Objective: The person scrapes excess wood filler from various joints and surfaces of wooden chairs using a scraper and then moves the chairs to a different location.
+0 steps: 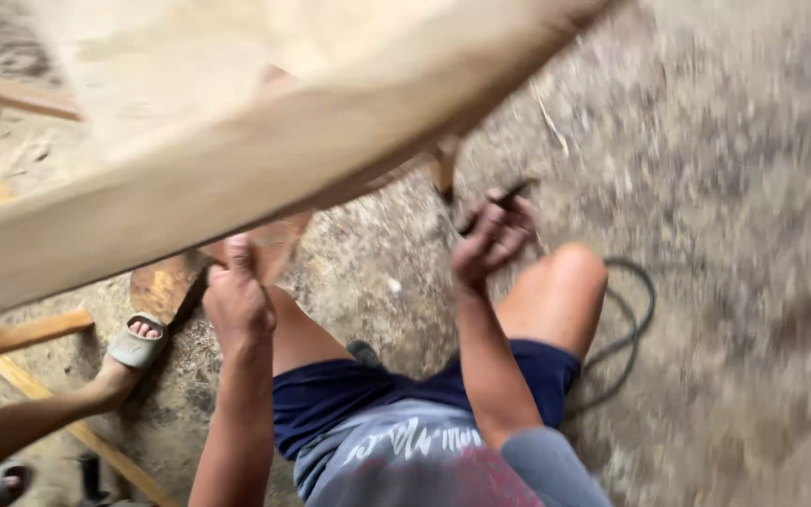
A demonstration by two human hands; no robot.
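Observation:
The picture is blurred by motion. A big pale wooden frame [237, 178] slants across the upper half, above my knees. My left hand [237, 296] is raised under it, fingers curled on a brown wooden piece [274, 246] at the frame's underside. My right hand [492, 237] is up near a short wooden leg [442, 174] and pinches a thin dark tool [509, 195]; what kind of tool it is cannot be made out. I am crouched in blue shorts with both knees bent over the concrete floor [734, 282].
A black cable [633, 324] loops on the floor right of my right knee. Another person's foot in a grey sandal [135, 345] stands at the left. Wooden sticks [21, 336] lie at the lower left, and a dark object [92, 477] sits near the bottom edge.

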